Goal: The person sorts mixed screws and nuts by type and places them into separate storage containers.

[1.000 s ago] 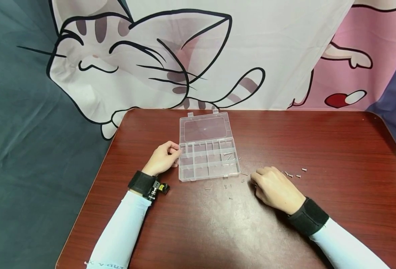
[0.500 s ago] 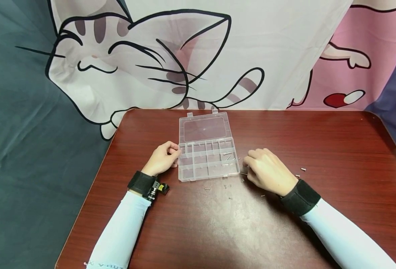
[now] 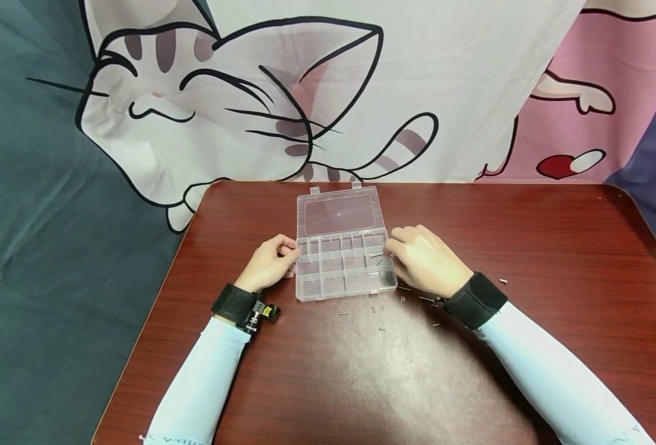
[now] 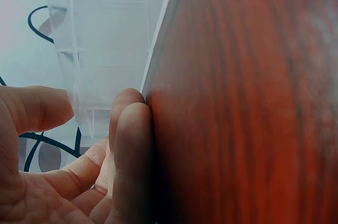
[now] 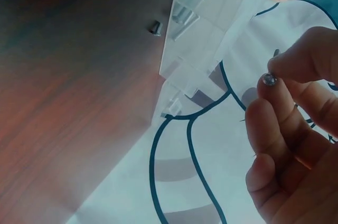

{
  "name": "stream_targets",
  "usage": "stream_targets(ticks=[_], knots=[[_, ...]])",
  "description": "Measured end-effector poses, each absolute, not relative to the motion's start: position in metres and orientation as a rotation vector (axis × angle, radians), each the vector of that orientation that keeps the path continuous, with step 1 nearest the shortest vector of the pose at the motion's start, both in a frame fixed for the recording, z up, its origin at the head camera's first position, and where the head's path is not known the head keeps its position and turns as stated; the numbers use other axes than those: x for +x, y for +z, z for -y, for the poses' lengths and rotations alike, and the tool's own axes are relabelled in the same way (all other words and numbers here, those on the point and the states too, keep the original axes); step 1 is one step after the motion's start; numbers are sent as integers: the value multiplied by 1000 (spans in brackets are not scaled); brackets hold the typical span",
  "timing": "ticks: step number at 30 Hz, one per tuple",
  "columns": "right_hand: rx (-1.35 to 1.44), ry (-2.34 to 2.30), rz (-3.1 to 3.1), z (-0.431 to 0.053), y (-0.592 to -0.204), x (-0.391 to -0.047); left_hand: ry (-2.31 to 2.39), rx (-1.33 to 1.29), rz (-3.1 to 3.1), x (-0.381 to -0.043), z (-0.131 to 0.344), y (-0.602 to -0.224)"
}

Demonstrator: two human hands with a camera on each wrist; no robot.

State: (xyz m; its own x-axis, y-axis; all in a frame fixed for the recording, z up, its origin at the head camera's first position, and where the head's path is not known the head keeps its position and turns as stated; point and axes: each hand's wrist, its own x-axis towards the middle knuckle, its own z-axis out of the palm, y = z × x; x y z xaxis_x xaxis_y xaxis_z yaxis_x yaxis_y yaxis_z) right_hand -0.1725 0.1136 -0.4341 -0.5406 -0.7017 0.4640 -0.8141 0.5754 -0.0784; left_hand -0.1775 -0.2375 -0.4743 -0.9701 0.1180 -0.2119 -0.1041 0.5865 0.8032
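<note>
A clear plastic compartment box lies on the table, its lid folded back. My left hand holds the box's left side; in the left wrist view the thumb is at the upper rim and the fingertips are low against the wall. My right hand is over the box's right edge. It pinches a small metal screw between thumb and fingers, the round head showing in the right wrist view. Several screws lie in right-hand compartments; many other compartments look bare.
Loose screws lie on the reddish-brown table: a screw in front of the box, a screw below the right wrist, a screw farther right. A cat-print cloth hangs behind the table's back edge.
My right hand has moved left and away from me, from the loose screws on the right to the box's right edge. The left hand and the box have stayed in place.
</note>
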Motion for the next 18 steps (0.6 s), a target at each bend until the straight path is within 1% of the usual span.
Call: stream_targets(ticks=[10,18], knots=[[1265,413,2383,-104,-430,-182,1322,11,-2586,-177,238,-476],[1259,400,2458,-102,-426,-182,1316,17,-2588,-177,238,-475]])
